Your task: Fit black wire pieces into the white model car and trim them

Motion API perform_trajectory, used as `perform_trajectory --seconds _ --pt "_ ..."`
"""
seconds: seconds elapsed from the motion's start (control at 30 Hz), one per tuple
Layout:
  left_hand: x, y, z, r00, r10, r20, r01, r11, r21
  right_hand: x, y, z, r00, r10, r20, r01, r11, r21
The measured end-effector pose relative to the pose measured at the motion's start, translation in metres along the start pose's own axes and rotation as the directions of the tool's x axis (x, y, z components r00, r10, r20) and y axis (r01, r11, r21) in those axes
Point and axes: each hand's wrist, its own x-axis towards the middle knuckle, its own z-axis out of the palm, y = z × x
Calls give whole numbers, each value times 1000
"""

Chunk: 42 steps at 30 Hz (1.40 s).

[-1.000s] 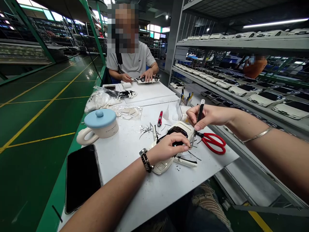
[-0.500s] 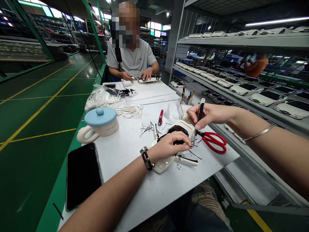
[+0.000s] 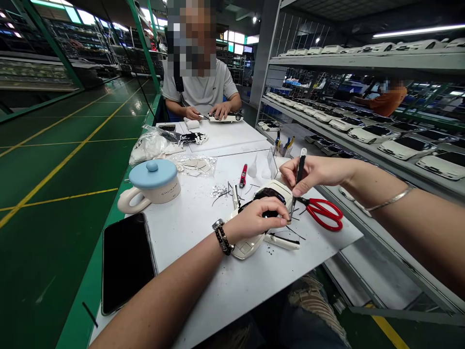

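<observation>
L hand spread, pressing white model car shell; R hand pinching black tweezers. Risk: tip slips, scratches shell; red scissors close by.

Right hand: red scissors just below, in the way. Left hand: model car body beneath; worktop passage leftward toward phone.

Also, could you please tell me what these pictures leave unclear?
Head view:
- The black part in the white model car body: mostly covered by the left hand.
- Tips of the tweezers in the right hand: too fine to show any grip.
- Lettering on the mug: too small to read.
- Black specks on the white sheet: too small to identify.
</observation>
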Motion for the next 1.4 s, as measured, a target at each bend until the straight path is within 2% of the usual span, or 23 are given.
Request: perform_trajectory --seconds 0.2,0.27,0.33,0.37,0.4,0.47,0.53,0.57,0.6,0.67,0.73,0.83,0.93,1.0,1.17,1.27,1.4 --pt "0 0 0 1000 -10 -26 10 1000 1 -4 -7 6 999 -1 -37 -2 998 -63" --pt "0 0 0 999 -9 -45 9 1000 4 -16 -9 6 991 -60 -116 45 991 -124" --pt "0 -1 1 998 -9 -67 9 1000 7 -37 -3 8 948 -188 -256 162 980 -118" --pt "0 -1 1 997 -11 -76 11 1000 9 -50 4 10 901 -260 -347 245 965 -87" --pt "0 -2 1 996 -15 -83 16 1000 11 -65 14 15 829 -328 -453 350 936 -37" --pt "0 -3 1 995 -27 -91 29 999 15 -97 45 31 632 -374 -678 516 856 9" --pt "0 -4 1 995 -41 -96 44 999 22 -131 86 59 471 -217 -855 558 824 98" --pt "0 -4 1 994 -49 -97 51 998 27 -149 108 76 409 -80 -909 551 816 176" --pt "0 -4 1 994 -56 -98 60 998 33 -166 130 96 359 63 -931 527 810 258" --pt "0 -3 2 992 -70 -102 75 996 47 -202 169 136 287 201 -937 487 811 323" --pt "0 -1 3 990 -81 -112 89 994 66 -237 197 172 150 415 -897 507 747 430" --pt "-1 3 4 988 -89 -129 103 990 100 -281 218 208 -3 524 -852 586 691 422" --pt "-2 3 3 986 -94 -135 111 985 131 -306 222 220 -102 541 -835 645 674 359" --pt "-4 1 2 979 -127 -161 150 979 141 -311 222 221 -118 541 -833 672 661 334" --pt "-6 -1 -1 955 -203 -216 236 962 140 -297 228 218 -94 510 -855 701 644 307" --pt "-7 -1 -1 950 -203 -236 240 960 143 -286 235 215 -50 518 -854 722 609 328" --pt "-7 1 1 956 -176 -234 213 966 147 -277 241 210 51 529 -847 731 558 393"
